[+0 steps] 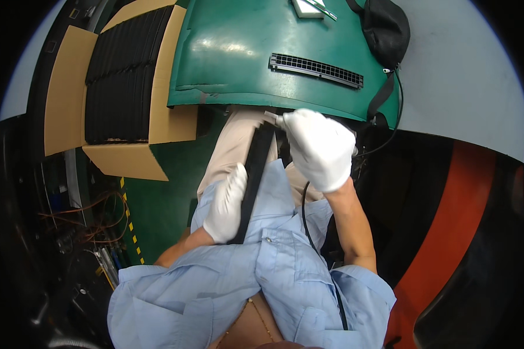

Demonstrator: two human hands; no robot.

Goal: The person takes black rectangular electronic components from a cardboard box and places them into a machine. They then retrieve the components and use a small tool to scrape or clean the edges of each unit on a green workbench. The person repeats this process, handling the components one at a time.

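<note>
My left hand [227, 205], in a white glove, is closed around a long black plastic strip [257, 168]. The strip slants over my lap, its far end near the table edge. My right hand [320, 148], also gloved in white, is shut on a small tool with a pale, metallic-looking tip [272, 118]. That tip lies by the strip's far end; whether they touch I cannot tell. Most of the tool is hidden inside my fist. On the green table mat [227, 64] rests a black plastic grille [316, 70] with a grid of small openings.
An open cardboard box [67, 93] at left holds rows of stacked black parts [122, 78]. At the mat's far side lie a white block [308, 8] with a pen-like green item on it, and a black bag [385, 32] with a strap. A black cable [306, 215] hangs beside me.
</note>
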